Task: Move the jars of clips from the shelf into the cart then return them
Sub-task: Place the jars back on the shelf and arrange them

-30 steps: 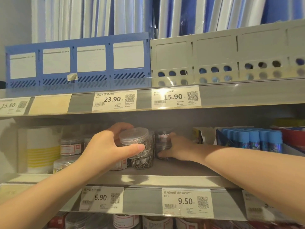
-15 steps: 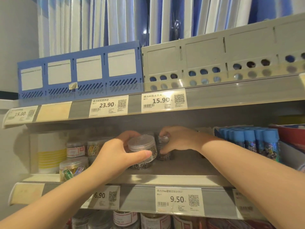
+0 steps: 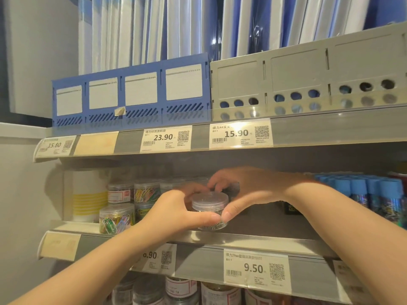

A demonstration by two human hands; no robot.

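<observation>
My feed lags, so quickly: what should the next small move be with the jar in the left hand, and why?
Probably draw the clear jar out over the shelf edge. The left hand grips it near the front, with nothing standing before it. The right hand curls just behind it; what it holds is blurred.

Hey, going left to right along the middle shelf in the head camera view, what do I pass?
White container with yellow stripes → jar of colourful clips → clear jar gripped by the left hand → blue-capped tubes.
</observation>
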